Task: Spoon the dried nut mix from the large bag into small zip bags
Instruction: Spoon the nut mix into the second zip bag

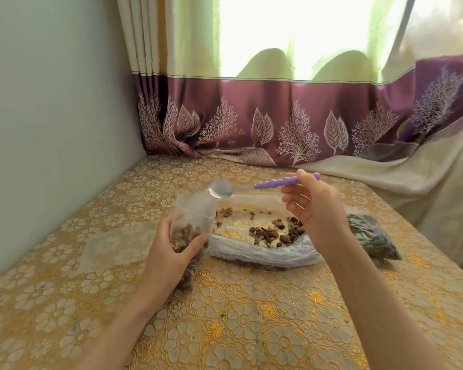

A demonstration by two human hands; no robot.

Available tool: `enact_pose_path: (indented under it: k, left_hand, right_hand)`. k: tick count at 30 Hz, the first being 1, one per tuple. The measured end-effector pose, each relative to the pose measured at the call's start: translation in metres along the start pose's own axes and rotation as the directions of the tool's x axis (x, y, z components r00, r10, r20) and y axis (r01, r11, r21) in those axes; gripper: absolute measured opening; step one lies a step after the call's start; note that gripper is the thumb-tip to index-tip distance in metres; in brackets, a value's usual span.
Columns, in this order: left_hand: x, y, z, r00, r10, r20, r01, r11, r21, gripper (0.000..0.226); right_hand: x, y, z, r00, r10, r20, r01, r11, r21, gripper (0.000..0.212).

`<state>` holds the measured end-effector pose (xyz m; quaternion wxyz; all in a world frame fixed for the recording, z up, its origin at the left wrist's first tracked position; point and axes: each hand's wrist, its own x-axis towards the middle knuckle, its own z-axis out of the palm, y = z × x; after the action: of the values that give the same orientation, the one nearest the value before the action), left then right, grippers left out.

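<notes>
My left hand [171,249] grips a small clear zip bag [194,212], held upright and partly filled with brown nut mix. My right hand [313,206] pinches the purple beaded handle of a metal spoon [221,188]. The spoon's bowl is empty and hovers just above the small bag's open mouth. Behind both hands the large clear bag [262,247] lies flat and open on the table, with nut mix [275,233] scattered inside it.
A filled zip bag of dark mix [372,239] lies to the right of the large bag. The table has a yellow flower-patterned cloth [238,316]. A wall stands at the left and a purple-bordered curtain [278,124] hangs behind.
</notes>
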<state>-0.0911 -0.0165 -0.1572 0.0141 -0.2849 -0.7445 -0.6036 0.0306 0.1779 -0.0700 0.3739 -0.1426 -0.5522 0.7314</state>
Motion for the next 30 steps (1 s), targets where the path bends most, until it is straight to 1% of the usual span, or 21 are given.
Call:
enact_pose_path:
  k: [2,3,6,8,11,13,16,18,21,24,25,27,29,30]
  left_hand:
    - [0.000,0.002,0.000,1.000,-0.007,0.007,0.007,1.000,0.003,0.067]
    - [0.000,0.002,-0.001,1.000,-0.011,0.012,0.011,1.000,0.004,0.068]
    - [-0.001,0.003,-0.001,1.000,-0.019,0.025,0.019,1.000,-0.005,0.068]
    - [-0.001,0.002,-0.001,0.999,-0.025,0.032,0.025,1.000,0.000,0.066]
    - [-0.001,0.002,-0.001,0.999,-0.017,0.037,0.017,1.000,-0.005,0.064]
    - [-0.002,0.003,0.000,0.999,-0.010,0.035,0.010,1.000,-0.010,0.064]
    - [-0.002,0.004,0.000,1.000,-0.005,0.027,0.006,1.000,-0.015,0.064]
    - [-0.001,0.004,0.000,1.000,-0.005,0.030,0.005,1.000,-0.011,0.062]
    - [-0.001,0.003,0.000,0.999,-0.002,0.037,0.003,1.000,-0.009,0.059]
    - [-0.002,0.001,0.000,0.999,0.008,0.044,-0.008,1.000,-0.002,0.059]
    - [-0.002,0.001,0.000,0.999,0.009,0.050,-0.009,1.000,-0.001,0.062]
    - [-0.002,0.001,0.000,0.998,0.002,0.056,-0.002,1.000,-0.006,0.067]
    - [-0.002,0.001,-0.001,0.998,-0.003,0.057,0.004,1.000,-0.005,0.069]
    - [-0.002,0.000,-0.001,0.998,-0.005,0.057,0.005,1.000,-0.004,0.069]
  right_hand:
    - [0.007,0.006,-0.008,0.993,0.010,-0.115,-0.007,1.000,0.024,0.026]
    - [0.010,0.009,-0.012,0.988,0.007,-0.157,-0.008,1.000,-0.006,0.026]
    - [0.019,0.018,-0.026,0.977,-0.048,-0.208,0.004,0.978,-0.208,0.026]
    - [0.023,0.019,-0.034,0.975,-0.111,-0.194,0.038,0.938,-0.346,0.027]
    - [0.027,0.013,-0.044,0.968,-0.211,-0.137,0.106,0.837,-0.537,0.029]
    - [0.026,0.009,-0.049,0.961,-0.258,-0.104,0.143,0.781,-0.608,0.027]
    - [0.018,0.005,-0.053,0.939,-0.341,-0.054,0.221,0.714,-0.664,0.025]
    - [0.012,0.001,-0.054,0.923,-0.384,0.022,0.283,0.641,-0.714,0.026]
    - [0.007,-0.008,-0.055,0.913,-0.372,0.166,0.356,0.531,-0.769,0.024]
    - [0.009,-0.017,-0.055,0.885,-0.349,0.307,0.430,0.365,-0.826,0.025]
    - [0.010,-0.020,-0.053,0.877,-0.319,0.358,0.452,0.299,-0.841,0.026]
    - [0.014,-0.025,-0.049,0.874,-0.212,0.438,0.476,0.183,-0.860,0.031]
    - [0.021,-0.031,-0.045,0.877,-0.096,0.471,0.480,0.110,-0.870,0.035]
    - [0.025,-0.034,-0.042,0.876,-0.047,0.480,0.482,0.090,-0.871,0.036]
